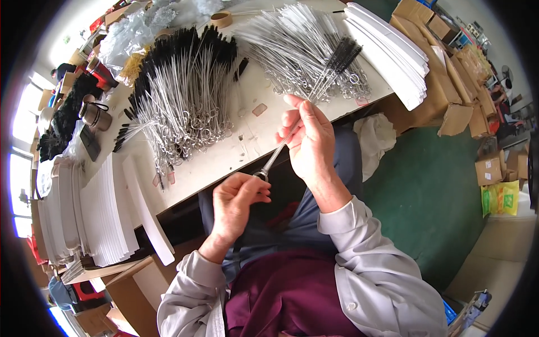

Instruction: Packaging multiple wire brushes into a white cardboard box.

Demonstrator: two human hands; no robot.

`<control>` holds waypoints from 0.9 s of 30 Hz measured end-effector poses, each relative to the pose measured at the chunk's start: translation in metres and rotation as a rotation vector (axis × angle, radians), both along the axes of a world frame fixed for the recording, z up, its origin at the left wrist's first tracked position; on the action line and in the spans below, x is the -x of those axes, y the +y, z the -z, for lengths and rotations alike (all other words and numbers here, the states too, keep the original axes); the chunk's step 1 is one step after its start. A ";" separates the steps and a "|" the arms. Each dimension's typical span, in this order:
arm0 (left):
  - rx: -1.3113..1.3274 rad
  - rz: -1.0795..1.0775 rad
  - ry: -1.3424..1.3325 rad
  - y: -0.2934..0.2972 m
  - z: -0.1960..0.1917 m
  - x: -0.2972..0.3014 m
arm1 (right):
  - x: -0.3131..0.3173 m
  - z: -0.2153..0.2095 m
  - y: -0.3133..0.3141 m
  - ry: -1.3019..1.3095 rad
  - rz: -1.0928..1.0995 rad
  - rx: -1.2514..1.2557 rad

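Observation:
Between my two hands, over my lap at the table's front edge, runs a thin coiled metal piece like a long spring (277, 154). My left hand (234, 203) is closed on its lower end, where a wider metal ring shows at the fingertips. Higher up and to the right, my right hand (310, 141) pinches the upper end between thumb and fingers. Just beyond it, a small bunch of dark-bristled wire brushes (342, 56) lies across a pile of pale-bristled wire brushes (295, 42). A large pile of black-bristled wire brushes (185, 90), loops toward me, is on the left.
White folded cardboard strips (387, 53) lie at the table's right end, with more white strips (106, 210) at the left. A tape roll (221, 19), clear plastic bags (135, 42) and a metal flask (95, 114) are farther back. Cardboard boxes (432, 73) stand on the right.

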State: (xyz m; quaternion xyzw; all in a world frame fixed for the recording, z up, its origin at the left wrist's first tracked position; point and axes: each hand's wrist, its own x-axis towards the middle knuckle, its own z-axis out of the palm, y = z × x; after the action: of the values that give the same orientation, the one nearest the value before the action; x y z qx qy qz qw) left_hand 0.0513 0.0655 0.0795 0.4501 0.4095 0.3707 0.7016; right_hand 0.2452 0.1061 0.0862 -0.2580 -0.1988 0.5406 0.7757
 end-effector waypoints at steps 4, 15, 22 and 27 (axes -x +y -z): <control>0.042 0.315 0.154 0.007 0.010 -0.025 | -0.026 0.008 -0.001 -0.023 0.115 0.144; -0.620 0.245 0.565 0.111 -0.030 -0.111 | -0.095 0.064 0.025 -0.285 0.479 0.285; -1.007 0.220 0.716 0.177 -0.030 -0.192 | -0.093 0.063 0.026 -0.216 0.445 0.303; -1.010 0.291 1.040 0.189 -0.033 -0.240 | -0.096 0.063 0.022 -0.229 0.416 0.308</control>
State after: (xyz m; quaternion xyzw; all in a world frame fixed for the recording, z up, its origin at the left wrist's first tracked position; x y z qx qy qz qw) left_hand 0.2916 0.2543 0.1123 0.8856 0.4046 0.1561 0.1665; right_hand 0.3407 0.1285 0.0229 -0.4674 -0.1434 0.3608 0.7942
